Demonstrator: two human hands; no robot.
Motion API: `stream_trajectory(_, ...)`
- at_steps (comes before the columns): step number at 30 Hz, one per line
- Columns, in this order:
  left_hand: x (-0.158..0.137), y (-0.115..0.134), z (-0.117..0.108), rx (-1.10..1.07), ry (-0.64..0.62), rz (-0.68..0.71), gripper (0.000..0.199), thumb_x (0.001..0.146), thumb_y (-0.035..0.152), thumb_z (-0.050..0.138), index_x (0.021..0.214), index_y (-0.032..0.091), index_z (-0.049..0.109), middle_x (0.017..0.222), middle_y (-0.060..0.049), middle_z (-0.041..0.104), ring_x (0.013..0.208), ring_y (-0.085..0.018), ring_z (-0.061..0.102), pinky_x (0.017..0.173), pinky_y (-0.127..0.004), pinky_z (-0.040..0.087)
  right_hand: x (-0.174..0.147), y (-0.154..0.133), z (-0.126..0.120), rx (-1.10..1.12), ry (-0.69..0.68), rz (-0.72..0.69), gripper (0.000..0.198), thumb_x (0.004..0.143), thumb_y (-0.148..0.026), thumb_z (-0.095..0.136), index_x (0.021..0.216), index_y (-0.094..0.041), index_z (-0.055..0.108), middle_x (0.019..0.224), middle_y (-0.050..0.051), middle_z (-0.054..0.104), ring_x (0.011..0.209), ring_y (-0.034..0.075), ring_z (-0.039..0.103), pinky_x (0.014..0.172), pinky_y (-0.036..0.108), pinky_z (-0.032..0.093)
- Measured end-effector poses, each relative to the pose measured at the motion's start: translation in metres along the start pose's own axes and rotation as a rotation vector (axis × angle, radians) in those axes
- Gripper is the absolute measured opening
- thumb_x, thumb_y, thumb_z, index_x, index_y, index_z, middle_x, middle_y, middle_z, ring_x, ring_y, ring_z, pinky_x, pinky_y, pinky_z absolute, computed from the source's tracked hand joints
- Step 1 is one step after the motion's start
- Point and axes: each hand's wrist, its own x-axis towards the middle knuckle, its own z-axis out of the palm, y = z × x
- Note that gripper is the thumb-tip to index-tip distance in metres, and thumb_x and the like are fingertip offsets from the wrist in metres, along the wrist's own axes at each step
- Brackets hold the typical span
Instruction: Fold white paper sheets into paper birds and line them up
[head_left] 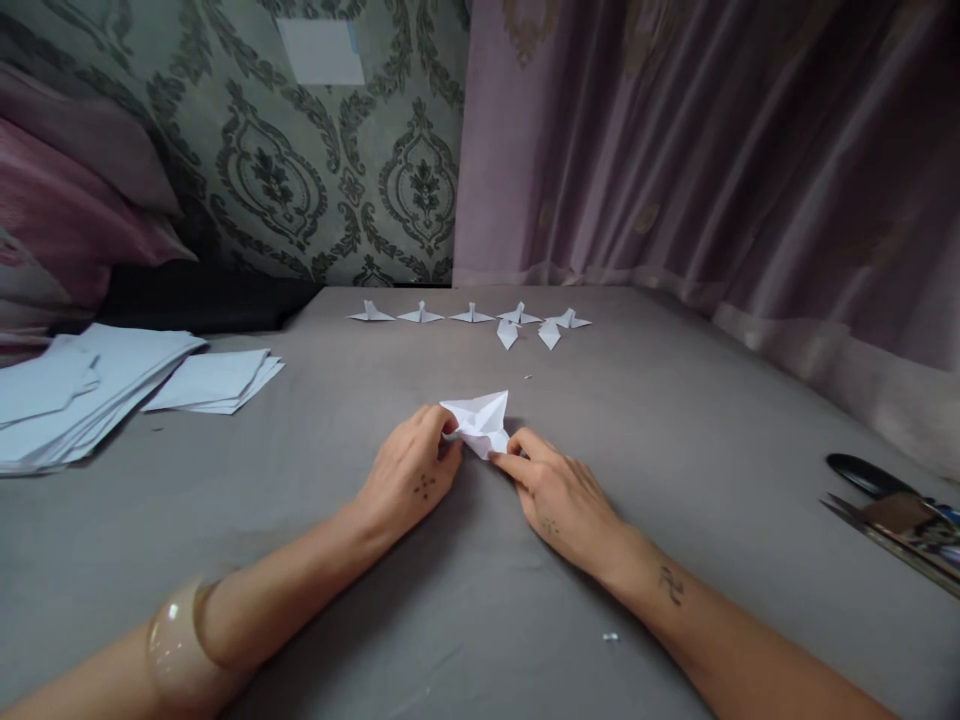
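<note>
A partly folded sheet of white paper [480,420] is held low over the grey surface in front of me, its corners raised into points. My left hand [420,455] pinches its left side between thumb and fingers. On the right, my right hand [551,480] grips the lower right corner, thumb and fingers closed on the edge. Farther back stands a row of several folded paper cranes [471,314]. Just in front of that row lie two flat, kite-shaped folded papers, one on the left [508,334] and one on the right [550,335].
Stacked white paper [112,370] lies at the left, with a smaller pile of sheets [214,380] beside it. Scissors [862,515] and other tools rest at the right edge. A paper scrap [611,637] is near my right forearm. A curtain [675,150] hangs behind.
</note>
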Motion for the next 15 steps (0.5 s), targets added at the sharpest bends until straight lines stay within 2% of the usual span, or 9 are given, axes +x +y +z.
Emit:
stream_trajectory(7,-0.0006,-0.0018,0.0036,-0.060,0.007,0.139,0.018,0.089,0.023,0.044,0.103,0.021,0.055,0.091,-0.005,0.064,0.080,-0.017,0.062,0.072,-0.031,0.049,0.0020,0.0021,-0.0008,0.019,-0.021,-0.022,0.039,0.088,-0.009,0.039,0.109,-0.030,0.064,0.095,0.002,0.054,0.069,0.011,0.051,0.055,0.023,0.032)
stream_trajectory(10,-0.0014,-0.0009,0.0037,-0.089,0.008,0.109,0.022,0.088,0.024,0.047,0.110,0.022,0.049,0.093,-0.005,0.065,0.080,-0.017,0.063,0.071,-0.030,0.051,0.0028,0.0031,-0.0012,0.041,-0.036,-0.015,0.042,0.087,-0.007,0.040,0.110,-0.032,0.064,0.097,0.001,0.054,0.070,0.010,0.052,0.055,0.023,0.034)
stream_trajectory(13,-0.0020,0.0003,0.0020,-0.105,-0.009,0.056,0.016,0.087,0.024,0.048,0.103,0.022,0.048,0.087,-0.002,0.065,0.073,-0.015,0.062,0.065,-0.028,0.051,0.0032,0.0031,-0.0024,0.061,-0.047,-0.011,0.042,0.087,-0.006,0.040,0.110,-0.031,0.065,0.100,0.001,0.055,0.071,0.010,0.053,0.057,0.023,0.037)
stream_trajectory(15,-0.0019,0.0000,0.0018,-0.084,-0.036,0.080,0.011,0.089,0.025,0.046,0.097,0.022,0.052,0.084,-0.002,0.066,0.072,-0.015,0.062,0.065,-0.027,0.050,0.0033,0.0024,-0.0034,0.078,-0.049,-0.026,0.043,0.086,-0.005,0.040,0.110,-0.030,0.064,0.105,0.001,0.056,0.077,0.011,0.056,0.061,0.023,0.040)
